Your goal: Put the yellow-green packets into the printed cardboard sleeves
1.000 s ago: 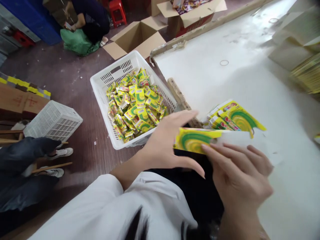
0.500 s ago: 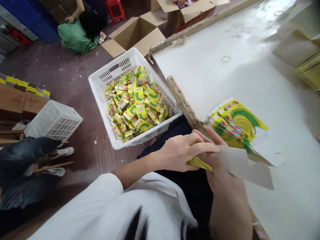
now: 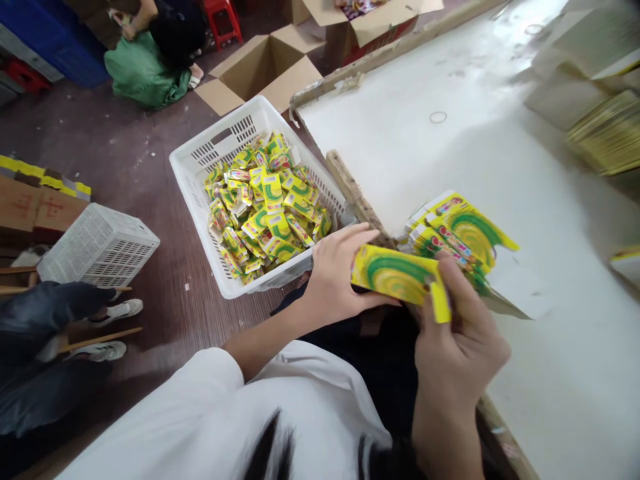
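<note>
A small yellow and green carton [image 3: 395, 275] is held level between my two hands over the table edge. My left hand [image 3: 333, 277] cups its left end, fingers above and thumb below. At the other end, my right hand [image 3: 457, 333] pinches the carton near a yellow flap that juts out. Just beyond lies a pile of flat printed carton blanks [image 3: 470, 227] on the white tabletop [image 3: 565, 380]. To the left of my hands, a white plastic basket [image 3: 200, 233] holds many folded cartons [image 3: 273, 193] of the same print.
A wooden strip [image 3: 350, 187] edges the table. Open cardboard boxes [image 3: 295, 80] stand beyond the basket. Stacked yellowish blanks [image 3: 607, 133] sit at far right. At left are a white crate [image 3: 105, 247] and a seated person's legs [image 3: 55, 333]; another person is by a green sack [image 3: 145, 73].
My hands have moved apart from their overlapped position. The carton, earlier a flat piece with its white side showing, now has its printed face up and a box-like shape.
</note>
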Tool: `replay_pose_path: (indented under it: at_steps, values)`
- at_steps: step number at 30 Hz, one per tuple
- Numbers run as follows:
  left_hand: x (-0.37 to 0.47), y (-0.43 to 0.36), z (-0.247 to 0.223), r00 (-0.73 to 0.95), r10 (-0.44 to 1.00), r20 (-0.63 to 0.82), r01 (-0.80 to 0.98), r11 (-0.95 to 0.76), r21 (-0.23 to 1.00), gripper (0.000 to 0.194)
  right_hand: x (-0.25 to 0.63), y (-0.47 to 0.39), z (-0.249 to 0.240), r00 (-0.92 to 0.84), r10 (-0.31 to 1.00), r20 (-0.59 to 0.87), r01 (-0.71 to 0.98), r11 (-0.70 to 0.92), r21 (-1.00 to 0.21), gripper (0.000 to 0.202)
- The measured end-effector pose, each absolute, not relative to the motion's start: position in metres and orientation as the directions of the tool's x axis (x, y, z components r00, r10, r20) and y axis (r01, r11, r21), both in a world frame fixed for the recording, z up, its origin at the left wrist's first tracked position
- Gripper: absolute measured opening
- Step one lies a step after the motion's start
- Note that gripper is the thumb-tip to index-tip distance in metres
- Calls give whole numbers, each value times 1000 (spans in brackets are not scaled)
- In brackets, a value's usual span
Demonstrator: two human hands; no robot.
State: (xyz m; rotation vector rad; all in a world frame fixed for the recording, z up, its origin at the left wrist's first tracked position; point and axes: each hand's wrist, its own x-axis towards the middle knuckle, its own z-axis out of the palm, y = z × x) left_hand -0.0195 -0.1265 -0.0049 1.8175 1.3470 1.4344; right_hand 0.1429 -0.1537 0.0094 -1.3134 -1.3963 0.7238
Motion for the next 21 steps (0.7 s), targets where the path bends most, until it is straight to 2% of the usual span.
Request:
replay_pose_path:
  at_steps: [2,4,6,9,12,15,17,19,21]
  values:
    - [-17,-126,0,-135,905,403,126,-387,913,81,142,-153,5,115,958,262,304,217,-928,49]
    - [-13,-124,8,-193,955,226,-209,-265,941,69,141,-154,1,-26,953,303,365,291,-884,49]
    - [-11,-120,16,-235,972,22,-447,-128,885,57,139,-155,1,-143,929,341,415,369,-832,46]
    - [-10,-115,23,-278,942,-187,-620,-27,784,47,139,-155,6,-265,907,326,387,410,-826,42]
    - [-7,-115,24,-277,931,-237,-693,-22,721,39,136,-154,10,-248,931,267,320,339,-885,33]
    - [1,-118,23,-290,935,-203,-683,-53,729,37,128,-154,7,-118,975,187,240,211,-948,22]
    - [3,-118,23,-298,938,-175,-660,-70,748,38,122,-155,3,-91,984,154,189,169,-967,22]
    - [-4,-115,24,-322,938,-131,-605,-97,790,38,121,-153,2,-136,979,153,173,176,-969,39]
    - [-22,-111,24,-429,903,-20,-439,-189,879,33,130,-147,4,-160,969,191,202,221,-954,66]
